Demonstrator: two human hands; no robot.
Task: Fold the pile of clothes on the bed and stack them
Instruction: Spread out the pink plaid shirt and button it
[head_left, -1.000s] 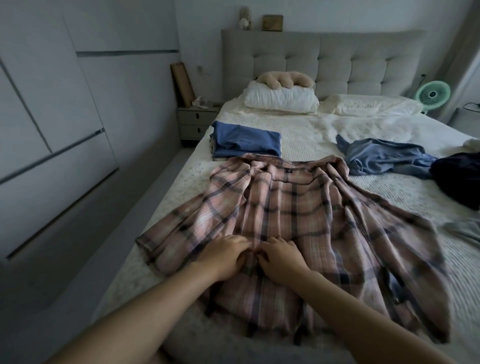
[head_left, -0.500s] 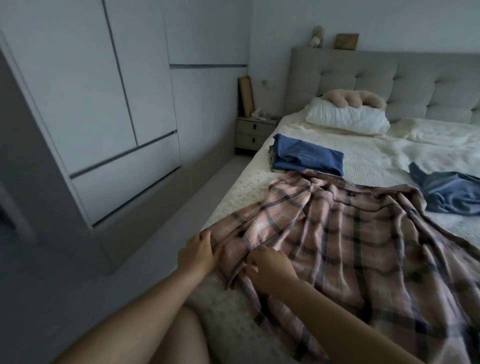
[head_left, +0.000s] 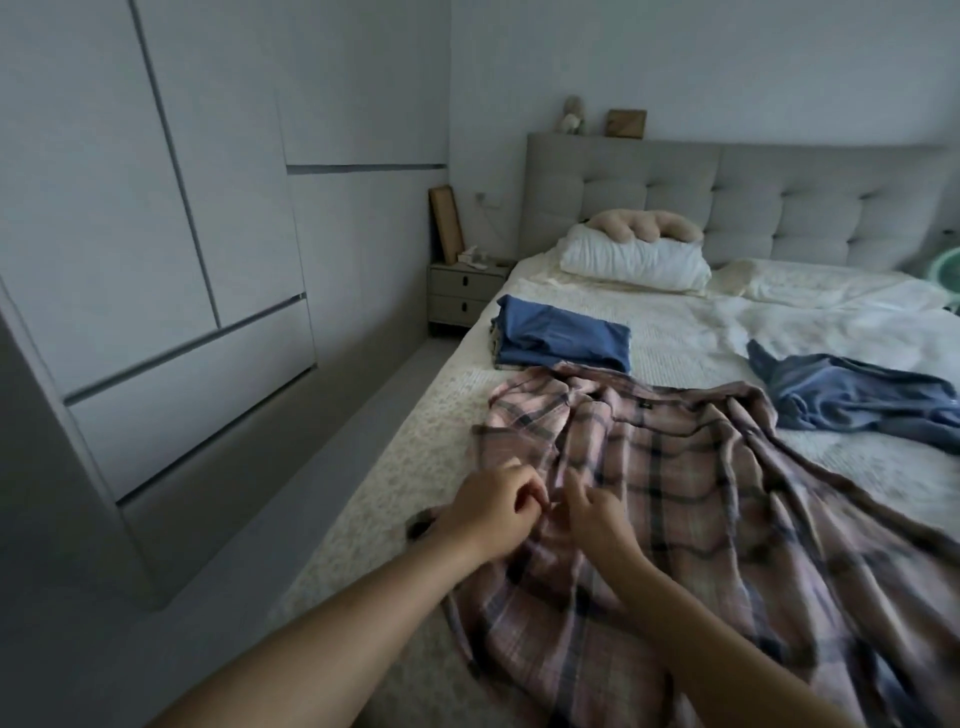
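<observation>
A: Plaid shirt (head_left: 675, 493) spread across the bed (head_left: 675, 332), centre to lower right of frame; its lower right part is cut off and blurred.
B: Hands?
A: Left hand (head_left: 488, 512) has fingers curled, pinching shirt fabric at centre frame. Right hand (head_left: 597, 519) is just beside it, fingers partly bent on the cloth; can't tell if it grips.
B: Other clothes?
A: Folded blue stack (head_left: 561, 338) above the shirt. Crumpled blue garment (head_left: 857, 400) at right edge, partly cropped.
</observation>
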